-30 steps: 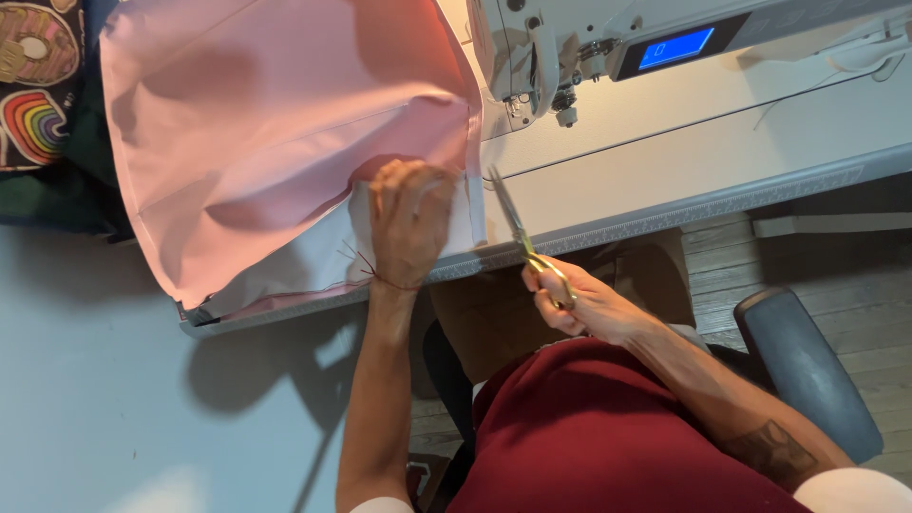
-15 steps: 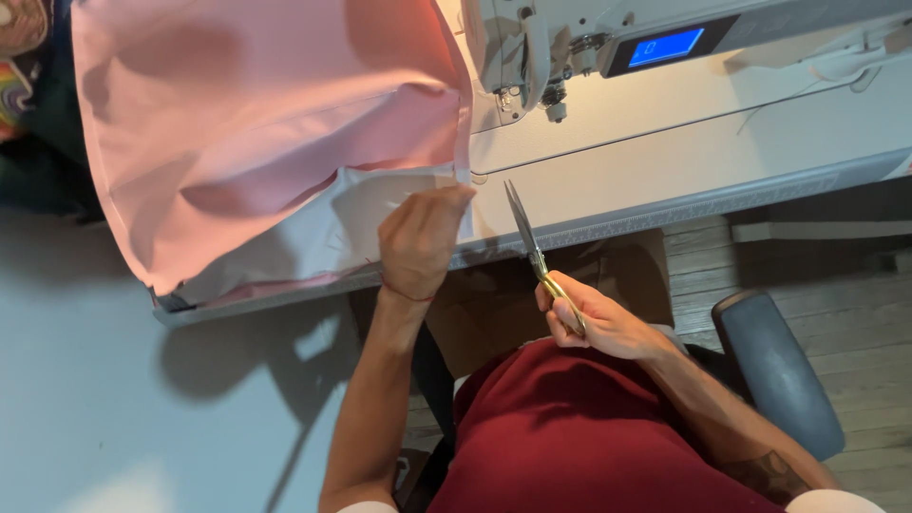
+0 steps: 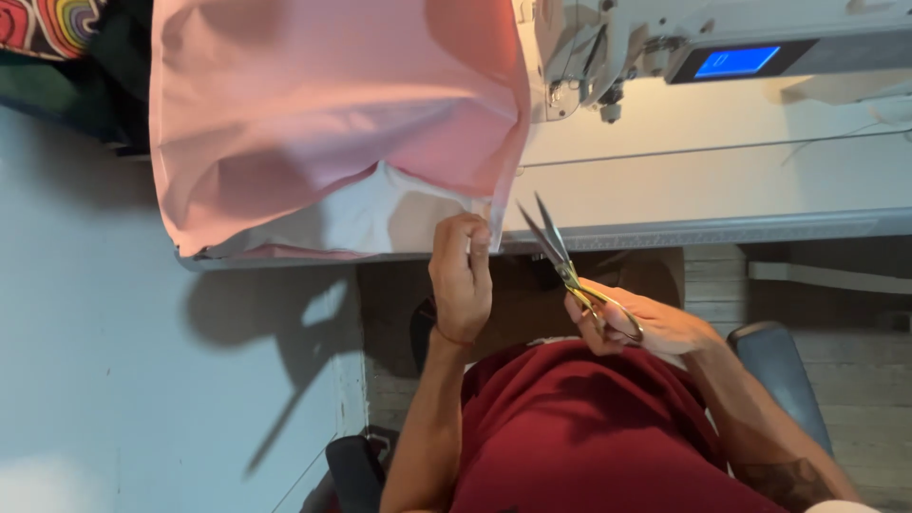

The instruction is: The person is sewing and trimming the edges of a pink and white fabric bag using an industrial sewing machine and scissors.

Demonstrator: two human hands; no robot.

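Observation:
A large pink fabric (image 3: 323,104) with a white underside (image 3: 380,214) lies over the sewing table (image 3: 722,180). My left hand (image 3: 461,275) pinches the fabric's lower corner edge at the table's front. My right hand (image 3: 636,323) holds gold-handled scissors (image 3: 560,256), blades parted and pointing up toward that corner, just right of the fabric edge and apart from it.
A white sewing machine (image 3: 608,38) with a blue lit screen (image 3: 736,62) stands at the back of the table. Colourful cloth (image 3: 52,24) lies at the top left. A dark chair armrest (image 3: 779,370) is at my right, above the wooden floor (image 3: 855,399).
My left hand has slid from flat on the fabric down to its corner edge and pinched it. The scissors have opened and moved closer to that edge.

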